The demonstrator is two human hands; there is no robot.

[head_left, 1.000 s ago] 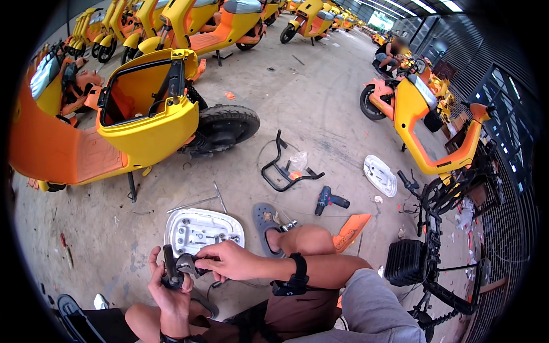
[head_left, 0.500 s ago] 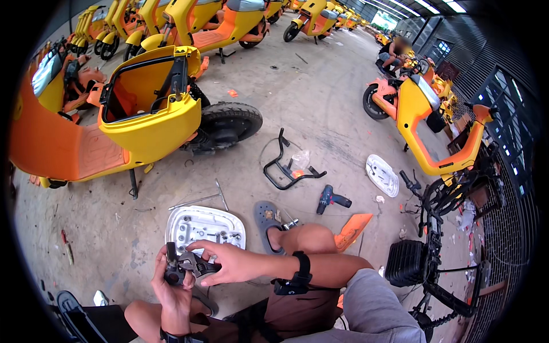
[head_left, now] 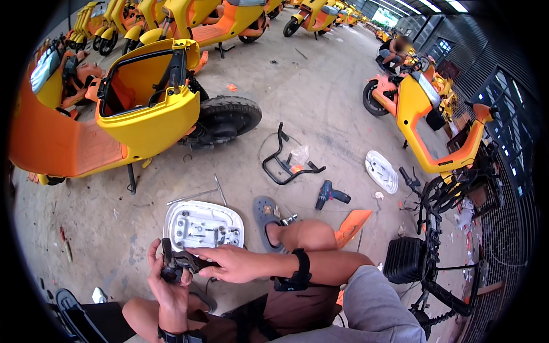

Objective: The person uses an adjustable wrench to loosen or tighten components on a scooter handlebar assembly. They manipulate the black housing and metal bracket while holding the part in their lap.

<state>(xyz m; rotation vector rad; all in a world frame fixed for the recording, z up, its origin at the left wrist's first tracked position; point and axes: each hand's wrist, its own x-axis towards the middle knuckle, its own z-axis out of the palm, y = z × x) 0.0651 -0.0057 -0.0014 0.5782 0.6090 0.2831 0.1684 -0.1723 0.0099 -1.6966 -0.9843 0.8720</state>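
Observation:
My left hand is closed round a small dark metal part, which stands up out of the fingers. Closed on the handle of an adjustable wrench is my right hand. The wrench's head meets the part, though fingers hide exactly how it grips. Just beyond both hands lies a white plastic cover, hollow side up, with several bolts and small metal pieces in it. A long T-shaped metal bar tool rests on the floor behind the cover.
A yellow and orange scooter without its seat stands left. On the floor are a black tubular frame, a cordless drill, another white cover and an orange panel. Stripped scooter parts stand right. A person sits far back.
Both hands have shifted slightly, still together. The wrench's handle has turned a little with the right hand, and the dark part tilts slightly. My view has tipped a little.

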